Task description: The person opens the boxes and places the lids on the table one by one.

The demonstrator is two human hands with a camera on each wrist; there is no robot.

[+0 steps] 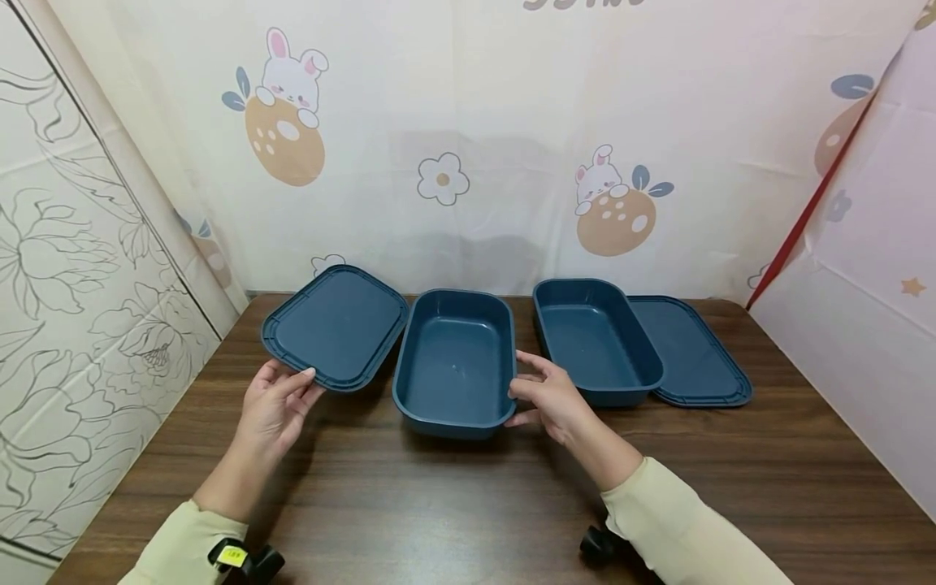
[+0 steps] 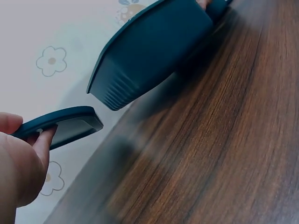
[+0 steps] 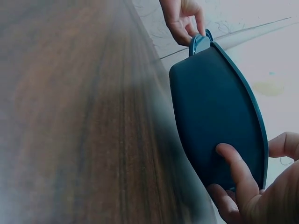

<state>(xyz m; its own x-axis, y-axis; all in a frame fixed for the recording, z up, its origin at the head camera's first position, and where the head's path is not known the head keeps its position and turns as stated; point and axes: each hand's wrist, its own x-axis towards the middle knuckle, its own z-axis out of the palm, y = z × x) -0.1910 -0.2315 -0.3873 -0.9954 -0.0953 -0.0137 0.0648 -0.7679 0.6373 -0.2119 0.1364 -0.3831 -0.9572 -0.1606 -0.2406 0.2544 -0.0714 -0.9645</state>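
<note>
My left hand (image 1: pixel 276 406) pinches the near corner of a flat dark blue lid (image 1: pixel 336 325), thumb on top and fingers beneath. In the left wrist view the lid (image 2: pixel 70 123) is held up off the table. To its right is an uncovered dark blue rectangular container (image 1: pixel 457 370), its hollow facing up and nothing inside. My right hand (image 1: pixel 552 398) grips this container by its right side, with the thumb at the rim and fingers against the outer wall. The right wrist view shows those fingers (image 3: pixel 238 172) on the wall. The container's underside is partly hidden.
A second open blue container (image 1: pixel 595 341) stands to the right of my right hand. Another blue lid (image 1: pixel 687 353) lies beside it, partly covered by it. Everything is on a dark wooden table (image 1: pixel 439 520), with a printed curtain (image 1: pixel 512 211) behind its far edge.
</note>
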